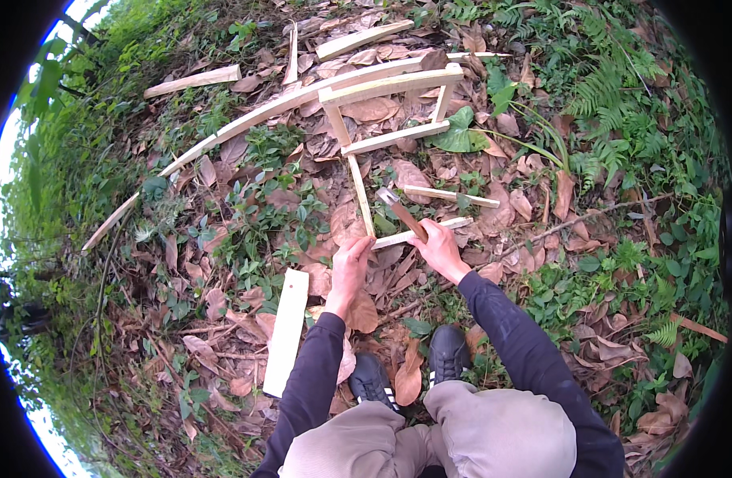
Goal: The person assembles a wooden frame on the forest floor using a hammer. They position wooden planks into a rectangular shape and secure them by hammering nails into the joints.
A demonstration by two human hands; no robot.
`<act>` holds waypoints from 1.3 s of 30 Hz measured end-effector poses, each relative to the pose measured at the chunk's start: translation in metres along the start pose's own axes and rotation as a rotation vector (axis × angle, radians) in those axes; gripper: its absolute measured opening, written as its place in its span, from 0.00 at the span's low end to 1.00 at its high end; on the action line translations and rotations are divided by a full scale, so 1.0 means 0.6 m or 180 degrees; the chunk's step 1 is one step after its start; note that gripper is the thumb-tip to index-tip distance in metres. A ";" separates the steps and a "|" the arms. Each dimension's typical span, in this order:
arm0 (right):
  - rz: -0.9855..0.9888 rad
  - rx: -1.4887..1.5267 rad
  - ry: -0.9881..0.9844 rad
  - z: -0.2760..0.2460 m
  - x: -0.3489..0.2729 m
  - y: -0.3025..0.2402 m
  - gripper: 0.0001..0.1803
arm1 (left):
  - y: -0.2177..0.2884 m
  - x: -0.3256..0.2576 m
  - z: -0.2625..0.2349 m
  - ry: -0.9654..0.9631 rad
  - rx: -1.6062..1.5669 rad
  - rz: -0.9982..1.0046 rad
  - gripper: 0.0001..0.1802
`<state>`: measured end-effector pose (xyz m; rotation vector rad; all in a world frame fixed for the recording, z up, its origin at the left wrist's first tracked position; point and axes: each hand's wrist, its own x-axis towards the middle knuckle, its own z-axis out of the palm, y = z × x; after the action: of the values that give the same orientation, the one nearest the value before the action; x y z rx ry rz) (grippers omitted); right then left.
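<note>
My left hand [350, 269] is closed, its fingertips pinching the corner where a thin upright wood strip [360, 193] meets a short crosswise strip [459, 223]. In my right hand [443, 252] is a hammer [404, 215], gripped by its brown wooden handle, the metal head pointing up and left above the strips. My right hand is right beside the crosswise strip and hides part of it. Beyond the hands, a frame of pale wood strips [390, 86] lies on the leaves, and the thin strip runs from it to my left hand. Whether a nail sits at the corner, I cannot tell.
A loose strip [452, 196] lies just beyond the hammer. To the left is a flat pale board [288, 333]. Long strips [258, 115] and several offcuts [192, 81] lie farther off. Dry leaves, ferns [609, 99] and low plants cover the ground. My shoes [450, 353] are close below.
</note>
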<state>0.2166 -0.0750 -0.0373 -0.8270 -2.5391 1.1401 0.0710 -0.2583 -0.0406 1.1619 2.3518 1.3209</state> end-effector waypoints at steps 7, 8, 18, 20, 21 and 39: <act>0.0070 0.0016 -0.0028 -0.002 0.000 0.006 0.16 | 0.001 0.003 0.000 0.0010 -0.0007 0.0025 0.09; 0.0080 0.0028 -0.0040 0.000 0.001 0.006 0.16 | 0.000 0.002 -0.002 -0.0013 -0.0009 0.0011 0.09; -0.0012 -0.0040 -0.0039 0.005 0.001 0.013 0.16 | -0.001 0.001 -0.002 -0.0028 0.0002 0.0012 0.08; 0.0021 -0.0033 -0.0058 0.004 0.001 0.013 0.16 | 0.000 0.001 -0.001 -0.0011 -0.0030 -0.0004 0.08; 0.0037 -0.0032 -0.0065 0.003 0.001 0.013 0.16 | 0.000 0.001 0.000 -0.0002 -0.0047 -0.0010 0.08; -0.0459 -0.0014 0.0249 -0.039 -0.022 -0.032 0.17 | -0.021 -0.007 0.008 -0.0069 0.0123 0.0164 0.07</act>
<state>0.2295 -0.0783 -0.0072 -0.6638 -2.4925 1.0374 0.0697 -0.2622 -0.0543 1.2496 2.3573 1.2778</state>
